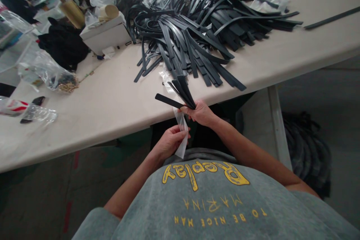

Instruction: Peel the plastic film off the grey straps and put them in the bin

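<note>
Just past the table's front edge, my right hand [203, 113] is closed around several flat black straps [184, 90], whose ends fan out over the table. One strap points off to the left, apart from the others. Below it, my left hand [172, 140] pinches a strip of thin translucent plastic [182, 146], which runs up toward the straps and hangs down past my fingers. Whether the strip wraps the straps is hidden by my right hand. Beyond my hands lies a big pile of black straps [180, 45], some looped and bundled.
The pale table [112, 108] slants across the view. On its left are a white box [105, 35] with a tape roll [108, 12], a black cloth [63, 43], a plastic bag of small brass-coloured pieces [67, 82] and a dark phone-like object [33, 109]. A single strap [333, 18] lies at right.
</note>
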`<state>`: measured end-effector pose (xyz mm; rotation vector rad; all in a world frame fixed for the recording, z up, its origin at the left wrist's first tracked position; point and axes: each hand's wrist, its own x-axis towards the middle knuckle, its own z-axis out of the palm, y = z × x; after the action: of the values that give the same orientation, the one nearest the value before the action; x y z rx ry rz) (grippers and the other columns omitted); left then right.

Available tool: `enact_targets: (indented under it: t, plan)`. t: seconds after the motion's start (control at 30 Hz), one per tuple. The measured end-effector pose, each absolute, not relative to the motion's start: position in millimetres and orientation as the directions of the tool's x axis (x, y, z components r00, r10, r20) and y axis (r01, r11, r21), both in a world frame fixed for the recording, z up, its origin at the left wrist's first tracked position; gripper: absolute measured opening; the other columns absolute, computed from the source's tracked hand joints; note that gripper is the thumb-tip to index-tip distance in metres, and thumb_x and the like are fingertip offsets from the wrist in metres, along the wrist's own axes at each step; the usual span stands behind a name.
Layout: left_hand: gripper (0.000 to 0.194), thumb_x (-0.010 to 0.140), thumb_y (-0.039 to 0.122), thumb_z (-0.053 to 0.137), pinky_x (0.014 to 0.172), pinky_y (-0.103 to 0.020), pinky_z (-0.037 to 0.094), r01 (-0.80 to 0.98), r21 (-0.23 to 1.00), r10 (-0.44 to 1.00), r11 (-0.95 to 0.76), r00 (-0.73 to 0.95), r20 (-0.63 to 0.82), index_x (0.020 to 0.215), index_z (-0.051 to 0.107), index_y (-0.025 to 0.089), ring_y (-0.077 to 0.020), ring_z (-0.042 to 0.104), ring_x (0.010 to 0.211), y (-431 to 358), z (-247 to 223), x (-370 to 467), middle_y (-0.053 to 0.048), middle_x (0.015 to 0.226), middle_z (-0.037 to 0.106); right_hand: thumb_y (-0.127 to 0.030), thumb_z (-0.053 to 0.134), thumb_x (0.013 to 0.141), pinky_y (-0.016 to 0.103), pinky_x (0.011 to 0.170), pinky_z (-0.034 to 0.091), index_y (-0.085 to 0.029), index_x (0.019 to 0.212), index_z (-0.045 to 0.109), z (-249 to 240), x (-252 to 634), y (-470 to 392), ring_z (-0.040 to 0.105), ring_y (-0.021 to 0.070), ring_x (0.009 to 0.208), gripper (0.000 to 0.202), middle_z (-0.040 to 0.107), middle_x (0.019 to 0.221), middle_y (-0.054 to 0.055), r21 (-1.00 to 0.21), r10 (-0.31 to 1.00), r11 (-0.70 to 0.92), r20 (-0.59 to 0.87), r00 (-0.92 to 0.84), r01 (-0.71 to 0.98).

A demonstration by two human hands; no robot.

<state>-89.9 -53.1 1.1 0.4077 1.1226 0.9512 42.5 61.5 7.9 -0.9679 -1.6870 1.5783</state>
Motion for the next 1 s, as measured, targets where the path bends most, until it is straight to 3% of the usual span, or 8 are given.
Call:
enact_targets:
  t: [0.2, 0.4, 0.53, 0.63, 0.7, 0.83, 0.9, 1.0]
  plan:
    - [0.028, 0.066, 0.029, 0.083, 0.06, -0.021, 0.044, -0.343, 0.669, 0.751, 0.66, 0.27, -0.603, 0.088, 0.075, 0.014, -0.0092, 0.059, 0.058, -67, 1, -95, -0.003, 0.072, 0.069, -0.043, 0.062, 0.077, 0.019, 0.034, 0.027, -0.012, 0.079, 0.072, 14, 46, 59, 0.038, 0.0053, 0.035, 0.033, 0.049, 0.045, -0.005, -0.993, 0.856, 0.014, -0.05, -0.515, 0.121]
    - [0.024, 0.066, 0.028, 0.081, 0.061, -0.023, 0.045, -0.25, 0.649, 0.687, 0.719, 0.402, -0.606, 0.084, 0.076, 0.013, -0.0115, 0.06, 0.058, -75, 7, -87, -0.006, 0.07, 0.07, -0.044, 0.064, 0.075, 0.02, 0.036, 0.031, -0.012, 0.08, 0.073, 12, 46, 60, 0.041, 0.0066, 0.037, 0.034, 0.052, 0.047, -0.005, -0.992, 0.864, -0.017, -0.076, -0.497, 0.122]
    - [0.02, 0.067, 0.032, 0.08, 0.057, -0.024, 0.047, -0.346, 0.626, 0.712, 0.699, 0.423, -0.56, 0.071, 0.074, 0.013, -0.012, 0.059, 0.053, -67, 18, -95, -0.006, 0.064, 0.068, -0.047, 0.064, 0.076, 0.021, 0.038, 0.033, -0.013, 0.084, 0.075, 10, 50, 61, 0.046, 0.0085, 0.038, 0.036, 0.051, 0.047, -0.005, -0.99, 0.878, -0.052, -0.109, -0.467, 0.133]
    - [0.015, 0.074, 0.025, 0.075, 0.054, -0.023, 0.049, -0.63, 0.653, 0.884, 0.42, 0.122, -0.451, 0.066, 0.067, 0.016, -0.0096, 0.057, 0.049, -41, 52, -147, -0.001, 0.06, 0.066, -0.049, 0.058, 0.082, 0.022, 0.039, 0.033, -0.012, 0.087, 0.074, 9, 58, 63, 0.045, 0.0099, 0.037, 0.041, 0.04, 0.039, -0.008, -0.992, 0.896, -0.036, -0.086, -0.435, 0.121]
    - [0.025, 0.09, 0.021, 0.056, 0.054, -0.019, 0.05, -0.714, 0.7, 0.899, 0.007, -0.303, -0.317, 0.067, 0.065, 0.016, -0.0076, 0.059, 0.049, -23, 96, -203, 0.001, 0.06, 0.067, -0.052, 0.056, 0.085, 0.023, 0.043, 0.038, -0.012, 0.088, 0.074, 10, 65, 64, 0.043, 0.0099, 0.037, 0.044, 0.035, 0.037, -0.009, -0.994, 0.891, -0.065, -0.096, -0.444, 0.083]
    - [0.055, 0.104, 0.026, 0.021, 0.061, -0.012, 0.051, -0.585, 0.704, 0.778, -0.402, -0.624, -0.075, 0.067, 0.06, 0.019, -0.0011, 0.061, 0.052, -20, 205, -315, 0.013, 0.059, 0.068, -0.059, 0.06, 0.082, 0.027, 0.049, 0.043, -0.014, 0.083, 0.074, 12, 75, 61, 0.036, 0.0094, 0.038, 0.047, 0.036, 0.039, -0.008, -0.989, 0.868, -0.146, -0.132, -0.479, 0.008]
    - [0.047, 0.103, 0.024, 0.031, 0.062, -0.012, 0.051, -0.389, 0.655, 0.611, -0.648, -0.779, 0.141, 0.07, 0.063, 0.017, -0.0016, 0.064, 0.054, -33, 243, -345, 0.013, 0.06, 0.068, -0.06, 0.063, 0.08, 0.028, 0.048, 0.042, -0.015, 0.08, 0.073, 15, 78, 58, 0.034, 0.009, 0.038, 0.045, 0.042, 0.041, -0.007, -0.986, 0.873, -0.163, -0.137, -0.469, -0.015]
    - [0.041, 0.102, 0.024, 0.036, 0.064, -0.01, 0.052, -0.318, 0.609, 0.562, -0.726, -0.785, 0.26, 0.074, 0.065, 0.021, -0.002, 0.066, 0.057, -49, 252, -344, 0.013, 0.066, 0.073, -0.06, 0.066, 0.078, 0.029, 0.047, 0.041, -0.017, 0.077, 0.072, 19, 80, 53, 0.033, 0.0085, 0.038, 0.044, 0.046, 0.044, -0.006, -0.986, 0.88, -0.166, -0.135, -0.455, -0.029]
